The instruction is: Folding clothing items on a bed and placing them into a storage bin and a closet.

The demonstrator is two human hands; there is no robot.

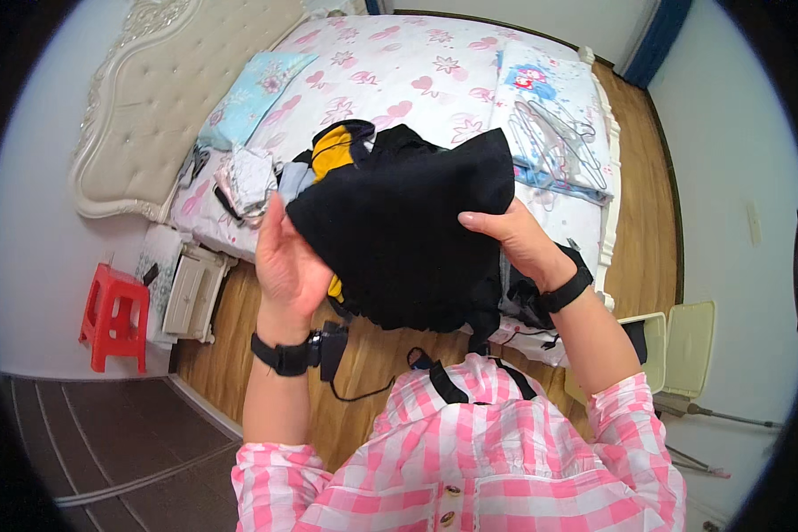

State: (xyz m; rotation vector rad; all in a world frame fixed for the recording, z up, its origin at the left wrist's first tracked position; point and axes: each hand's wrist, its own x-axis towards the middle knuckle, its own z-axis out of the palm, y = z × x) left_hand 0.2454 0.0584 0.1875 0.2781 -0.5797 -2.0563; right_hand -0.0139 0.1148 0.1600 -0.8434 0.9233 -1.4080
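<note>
My right hand point(529, 243) grips the right side of a black cloth garment point(405, 233), thumb on top and fingers behind it. At the garment's left edge is my left hand point(289, 266), palm turned up and thumb apart from the cloth. Its fingers pass behind the fabric, so I cannot tell whether they grip it. The garment is spread between both hands above the near side of the bed. Behind it lies a heap of clothes, with a yellow and dark garment point(336, 149) showing. A black strap with a small device point(329, 346) is on my left wrist.
Folded light clothes point(249, 179) and a light-blue pillow point(259, 96) lie on the floral bed sheet point(399, 73). Wire hangers point(558, 143) rest on folded bedding point(552, 80) at right. A red plastic stool point(116, 312), a white nightstand point(189, 292) and an opened pale bin point(652, 352) stand around.
</note>
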